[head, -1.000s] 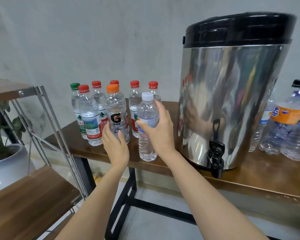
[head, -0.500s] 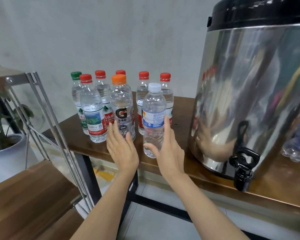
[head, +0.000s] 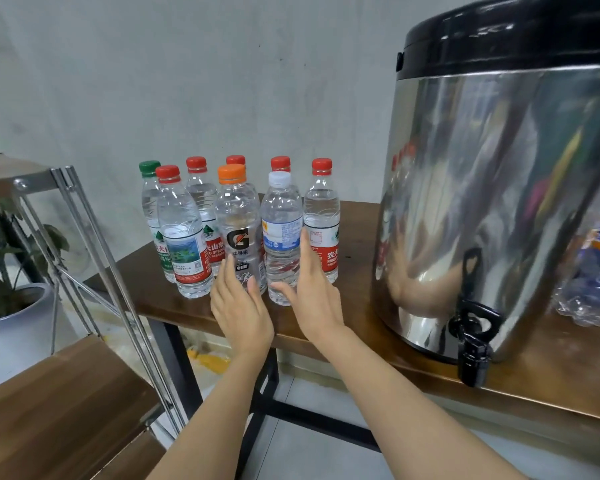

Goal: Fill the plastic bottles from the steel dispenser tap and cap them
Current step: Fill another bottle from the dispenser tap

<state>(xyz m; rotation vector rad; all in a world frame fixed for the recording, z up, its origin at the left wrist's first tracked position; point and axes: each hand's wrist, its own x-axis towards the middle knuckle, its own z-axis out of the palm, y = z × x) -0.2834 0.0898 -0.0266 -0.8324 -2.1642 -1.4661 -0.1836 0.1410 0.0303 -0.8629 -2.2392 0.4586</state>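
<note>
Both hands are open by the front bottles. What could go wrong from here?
The white-capped bottle stands near the table edge; a nudge from the right hand might tip it off. The left hand sits close to the orange-capped bottle, which could topple into the red-capped bottles behind.

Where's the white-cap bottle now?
Head view, centre: white-cap bottle stands on the wooden table between the orange-cap Gatorade bottle and a red-cap bottle.

— Where do your bottles stand?
— Your clear plastic bottles (head: 184,237) are capped and upright, clustered at the worktop's (head: 357,230) left end. The white-capped one (head: 281,230) is frontmost, beside the orange-capped one (head: 238,220).
— Your dispenser?
— The shiny steel dispenser drum (head: 499,202) sits to the right, and its black tap (head: 473,344) overhangs the edge.
</note>
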